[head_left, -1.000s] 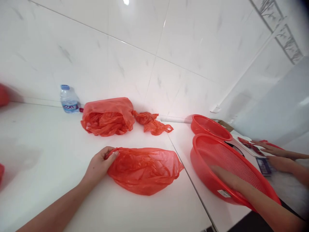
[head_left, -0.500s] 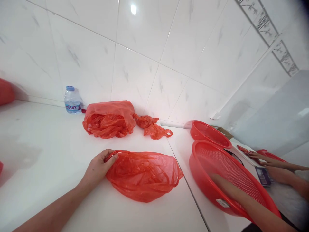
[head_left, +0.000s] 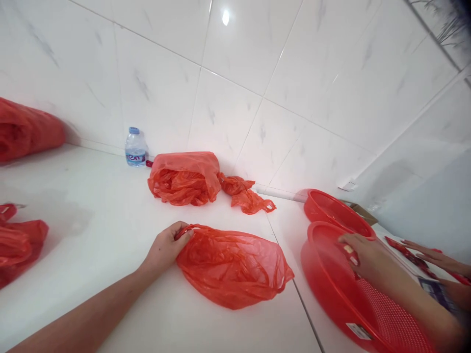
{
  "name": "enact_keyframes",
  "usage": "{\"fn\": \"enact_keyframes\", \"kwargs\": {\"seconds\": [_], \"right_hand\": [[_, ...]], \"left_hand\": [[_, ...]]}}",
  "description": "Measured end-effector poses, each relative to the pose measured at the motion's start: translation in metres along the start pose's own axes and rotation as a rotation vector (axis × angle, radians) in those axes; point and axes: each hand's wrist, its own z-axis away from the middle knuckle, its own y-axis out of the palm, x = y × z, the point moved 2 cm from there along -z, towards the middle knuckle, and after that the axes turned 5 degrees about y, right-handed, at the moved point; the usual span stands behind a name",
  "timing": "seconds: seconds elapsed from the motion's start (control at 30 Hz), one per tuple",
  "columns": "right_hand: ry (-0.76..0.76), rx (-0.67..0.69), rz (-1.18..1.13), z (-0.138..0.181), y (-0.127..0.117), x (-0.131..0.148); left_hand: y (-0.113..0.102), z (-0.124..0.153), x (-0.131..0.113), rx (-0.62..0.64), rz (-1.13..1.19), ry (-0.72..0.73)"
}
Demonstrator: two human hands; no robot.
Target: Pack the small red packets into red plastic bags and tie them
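Note:
My left hand point(head_left: 172, 245) pinches the rim of a thin red plastic bag point(head_left: 231, 269), which lies on the white table with its mouth spread wide. Over the near red plastic basket point(head_left: 331, 279) is my right hand point(head_left: 358, 252), its fingers closed around a small red packet with a pale patch point(head_left: 350, 254). Motion blurs that hand slightly, so the packet's kind and number do not show. Part of the basket's perforated inside is hidden behind my right forearm.
Behind the bag lie a bundle of red bags point(head_left: 184, 179) and a crumpled red bag point(head_left: 250, 198). A water bottle point(head_left: 135, 149) stands by the wall. Red rolls point(head_left: 33, 130) and a red bag point(head_left: 22, 245) lie left. Another basket point(head_left: 336, 208) and a co-worker's hand point(head_left: 429, 252) are right.
My right hand has come up from inside the basket, now with a small red packet in its fingers. My left hand still grips the bag. The view has swung left.

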Motion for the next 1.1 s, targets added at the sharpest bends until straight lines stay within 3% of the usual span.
{"fn": "enact_keyframes", "kwargs": {"seconds": [0.07, 0.13, 0.2, 0.33, 0.47, 0.6, 0.7, 0.9, 1.0, 1.1], "right_hand": [[-0.032, -0.028, 0.039, -0.001, -0.01, 0.03], [-0.104, 0.028, -0.017, 0.003, -0.012, 0.073], [-0.271, 0.151, -0.055, 0.009, -0.003, 0.122], [-0.635, 0.272, -0.045, 0.015, 0.034, 0.197], [-0.8, 0.265, 0.074, 0.008, 0.078, 0.228], [-0.755, 0.198, 0.151, -0.003, 0.106, 0.232], [-0.753, 0.191, 0.06, -0.005, 0.109, 0.226], [-0.688, 0.101, -0.11, 0.008, 0.066, 0.195], [-0.522, -0.041, -0.065, 0.019, 0.039, 0.163], [-0.323, -0.237, 0.06, 0.033, 0.028, 0.112]], "left_hand": [[0.0, 0.0, 0.001, 0.01, 0.029, -0.01], [0.0, 0.001, 0.001, 0.018, 0.058, -0.023], [0.001, 0.001, 0.0, 0.026, 0.073, -0.029], [0.001, 0.002, 0.0, 0.039, 0.086, -0.017], [0.002, 0.002, 0.002, 0.045, 0.113, 0.012], [0.001, 0.002, 0.002, 0.046, 0.113, 0.027], [0.001, 0.003, 0.0, 0.044, 0.101, 0.012], [0.0, 0.002, 0.0, 0.036, 0.092, -0.019], [0.001, 0.001, 0.001, 0.033, 0.102, -0.036], [0.001, 0.002, -0.002, 0.037, 0.116, -0.063]]}}
